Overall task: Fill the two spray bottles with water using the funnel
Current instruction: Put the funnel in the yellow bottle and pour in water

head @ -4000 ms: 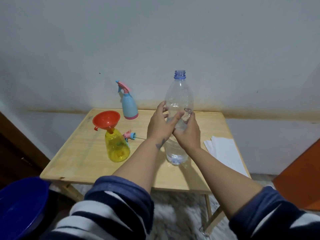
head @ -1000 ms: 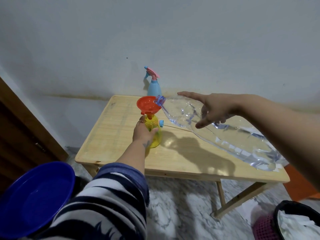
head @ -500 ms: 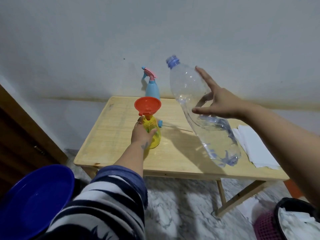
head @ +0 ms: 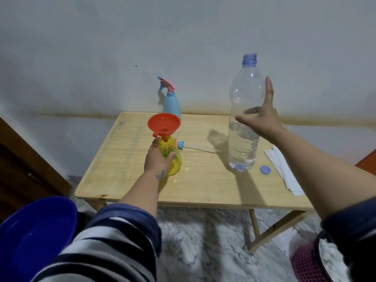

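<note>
A yellow spray bottle [head: 173, 159] stands on the wooden table [head: 203, 184] with an orange funnel [head: 164, 123] set in its neck. My left hand [head: 157, 159] grips the bottle's body. Its pink and blue spray head [head: 180, 144] lies just behind it, tube pointing right. A blue spray bottle [head: 172, 102] with its pink trigger on stands at the table's back edge. A large clear water bottle [head: 243, 119], uncapped and about a third full, stands upright at the right. My right hand [head: 262, 121] holds it, thumb in front, fingers behind, index finger straight up.
A blue cap [head: 265, 170] lies right of the water bottle, beside a stack of white paper [head: 284, 174]. A blue basin [head: 30, 241] sits low at the left, a pink basket [head: 305, 263] on the floor at the right. A dark wooden door [head: 20, 169] stands at the left.
The water bottle has swung from pouring into the funnel to upright, and now stands on the table at the right. My left hand has stayed on the yellow bottle.
</note>
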### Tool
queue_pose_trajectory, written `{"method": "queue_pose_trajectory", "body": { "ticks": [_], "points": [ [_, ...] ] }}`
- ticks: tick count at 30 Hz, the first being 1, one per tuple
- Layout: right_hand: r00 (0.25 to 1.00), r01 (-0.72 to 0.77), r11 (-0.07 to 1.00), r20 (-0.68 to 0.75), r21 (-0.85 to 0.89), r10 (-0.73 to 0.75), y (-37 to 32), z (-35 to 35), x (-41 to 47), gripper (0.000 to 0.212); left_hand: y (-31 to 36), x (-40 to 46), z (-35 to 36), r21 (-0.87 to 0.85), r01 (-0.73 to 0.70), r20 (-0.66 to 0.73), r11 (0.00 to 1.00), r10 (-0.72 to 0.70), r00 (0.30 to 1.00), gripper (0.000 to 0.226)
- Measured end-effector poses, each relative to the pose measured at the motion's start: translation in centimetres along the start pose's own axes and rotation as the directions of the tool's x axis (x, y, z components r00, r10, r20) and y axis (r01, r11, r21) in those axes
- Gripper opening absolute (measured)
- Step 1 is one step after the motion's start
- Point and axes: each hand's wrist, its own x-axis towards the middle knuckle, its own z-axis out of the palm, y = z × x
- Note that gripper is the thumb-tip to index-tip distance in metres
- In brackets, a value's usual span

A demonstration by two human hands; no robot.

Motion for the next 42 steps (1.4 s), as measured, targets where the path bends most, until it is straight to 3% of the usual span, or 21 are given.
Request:
{"method": "queue_pose_trajectory", "body": {
  "ticks": [5,10,20,25,28,33,37,42],
  "points": [
    [0.990,-0.058,0.997,-0.124,0.049,0.063,2.2,1.4,1.3,0.117,-0.2,0.0,0.2,-0.011,-0.012,-0.010,1.000,0.012,1.000,0.057],
    [0.966,-0.116,0.972,-0.206,0.206,0.159,3.6,2.0,1.9,0.111,-0.2,-0.2,0.1,-0.020,-0.016,-0.017,1.000,0.016,1.000,0.061],
    [0.978,-0.148,0.941,-0.095,0.303,0.185,4.1,2.5,0.7,0.134,0.1,-0.5,-0.3,-0.015,-0.016,0.000,1.000,0.016,1.000,0.060],
    [0.894,-0.411,0.894,-0.114,0.178,0.434,4.0,5.7,-3.4,0.127,0.1,-0.5,-0.4,0.005,-0.009,0.009,1.000,0.009,1.000,0.057],
    [0.931,-0.357,0.921,-0.020,0.158,0.364,3.1,8.5,-5.8,0.114,0.2,-0.5,-0.5,0.004,0.013,0.015,1.000,-0.013,1.000,0.060],
    [0.990,-0.127,0.958,0.097,0.256,0.105,-1.6,11.2,-6.7,0.103,0.1,-0.5,-0.7,0.007,-0.004,0.035,1.000,0.004,0.999,0.063],
    [0.945,-0.029,0.947,0.318,0.320,-0.079,-6.0,12.5,-6.4,0.100,-0.1,-0.5,-1.0,0.004,-0.016,0.048,1.000,0.015,0.999,0.069],
    [0.935,-0.030,0.935,0.342,0.352,-0.099,-8.3,14.4,-6.0,0.114,-0.2,-0.5,-1.4,-0.026,-0.041,0.070,0.999,0.043,0.997,0.060]
  ]
}}
